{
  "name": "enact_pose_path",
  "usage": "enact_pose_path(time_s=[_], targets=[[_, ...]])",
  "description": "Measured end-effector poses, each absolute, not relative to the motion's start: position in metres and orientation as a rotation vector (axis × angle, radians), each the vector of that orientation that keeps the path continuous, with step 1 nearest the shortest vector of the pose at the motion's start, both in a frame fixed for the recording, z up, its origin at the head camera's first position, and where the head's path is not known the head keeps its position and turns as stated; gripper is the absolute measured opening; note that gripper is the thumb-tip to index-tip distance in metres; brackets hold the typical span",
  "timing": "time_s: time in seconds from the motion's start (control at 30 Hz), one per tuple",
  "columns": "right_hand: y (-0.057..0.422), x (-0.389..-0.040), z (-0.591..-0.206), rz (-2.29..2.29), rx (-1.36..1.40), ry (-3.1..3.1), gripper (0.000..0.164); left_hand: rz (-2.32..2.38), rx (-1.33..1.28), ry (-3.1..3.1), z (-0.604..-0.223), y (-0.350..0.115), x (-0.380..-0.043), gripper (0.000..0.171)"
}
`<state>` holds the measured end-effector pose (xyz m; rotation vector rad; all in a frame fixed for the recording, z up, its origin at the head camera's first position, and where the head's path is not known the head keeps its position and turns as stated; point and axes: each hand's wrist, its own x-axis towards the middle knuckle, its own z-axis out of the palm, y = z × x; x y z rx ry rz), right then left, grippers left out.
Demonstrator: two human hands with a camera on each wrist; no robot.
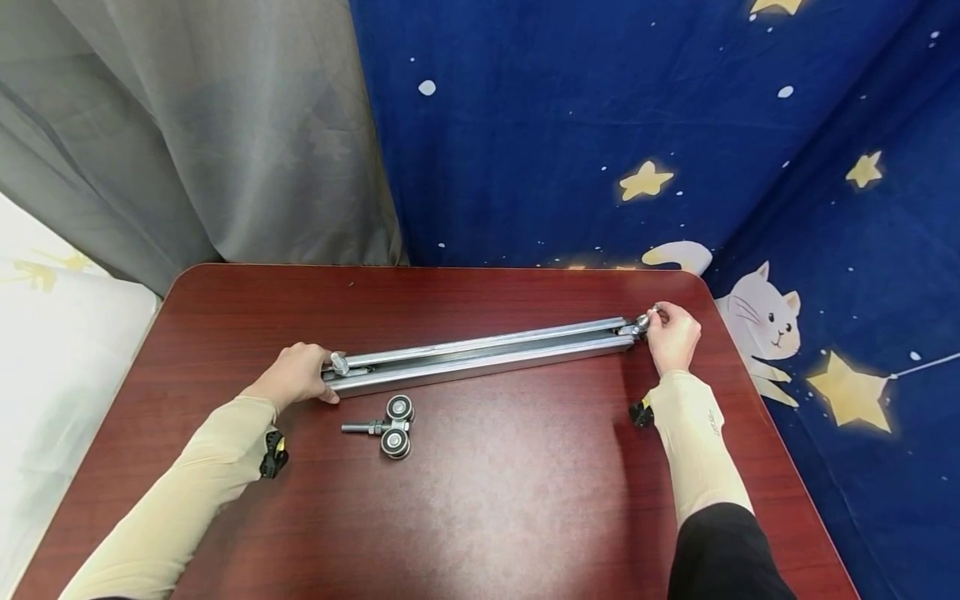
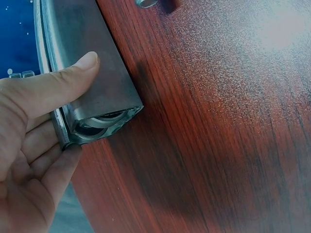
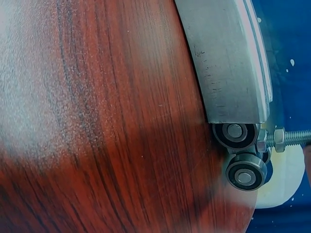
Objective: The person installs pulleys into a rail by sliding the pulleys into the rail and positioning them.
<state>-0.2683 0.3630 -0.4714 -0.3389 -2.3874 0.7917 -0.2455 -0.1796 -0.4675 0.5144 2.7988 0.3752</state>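
A long slotted metal rail [image 1: 487, 367] lies slantwise across the table. My left hand [image 1: 296, 375] grips its left end, the thumb along one side wall in the left wrist view. A bolt [image 1: 340, 364] stands up from the slot there, and wheels [image 2: 95, 127] show inside that open end. At the far right end, my right hand [image 1: 673, 337] pinches the threaded bolt [image 3: 296, 137] of a roller trolley [image 3: 245, 175]. One wheel of this trolley sits at the rail's mouth and another is outside it. The right fingers are mostly hidden in the right wrist view.
Another roller trolley [image 1: 397, 427] lies on the reddish-brown table [image 1: 510, 500], in front of the rail's left part, its bolt pointing left. Behind the table hang a grey curtain [image 1: 262, 150] and a blue starry curtain [image 1: 525, 150].
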Motion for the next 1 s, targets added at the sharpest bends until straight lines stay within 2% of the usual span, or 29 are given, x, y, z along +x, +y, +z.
enact_pose_path(time_s=[0.23,0.6,1.0], targets=[[0.3651,-0.2674,-0.4738,0.789,-0.331,-2.365,0.015,0.373,0.511,2.795,-0.4659,-0.1798,-0.2434,0.054],[0.3631,-0.2629,-0.4698,0.800,-0.350,-2.412,0.023,0.372,0.519,2.822,-0.4645,-0.1783,-0.2430,0.048],[0.3635,-0.2626,-0.4682,0.762,-0.279,-2.418,0.019,0.372,0.524,2.834,-0.4670,-0.1795,-0.2421,0.048]])
